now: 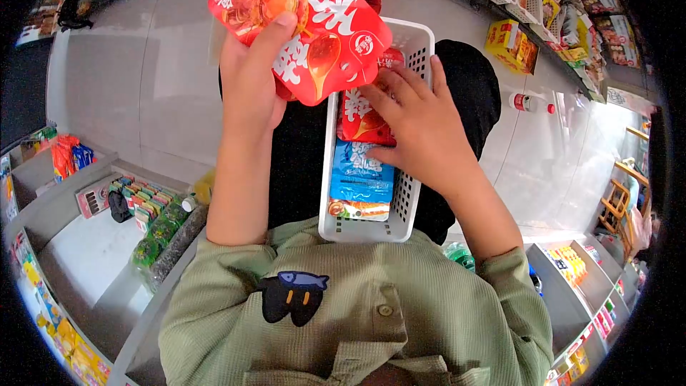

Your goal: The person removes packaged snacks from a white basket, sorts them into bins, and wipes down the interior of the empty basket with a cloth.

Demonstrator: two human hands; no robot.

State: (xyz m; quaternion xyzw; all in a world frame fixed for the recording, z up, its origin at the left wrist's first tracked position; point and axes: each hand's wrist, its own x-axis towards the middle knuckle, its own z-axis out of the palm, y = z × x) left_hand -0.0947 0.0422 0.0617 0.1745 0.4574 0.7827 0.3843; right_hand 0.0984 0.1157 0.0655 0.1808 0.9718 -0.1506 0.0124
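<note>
My left hand [250, 78] is closed around a red snack packet [307, 21] with white lettering, its thumb pressed on the front. The packet is lifted above the far end of a white plastic basket [418, 204]. My right hand [421, 118] reaches into that basket with fingers spread, resting on red packets [361, 118] of the same look. The thumb lies by a blue packet [362, 171] in the middle. At the near end is a packet with food pictured on it [357, 209]. The basket sits between my legs.
A yellow box [511, 46] and a bottle with a red cap [527, 103] are on the tiled floor at right. Shelves with packaged goods [564, 14] run along the upper right. Partitioned shelving [86, 196] stands at lower left, and more [564, 271] at lower right.
</note>
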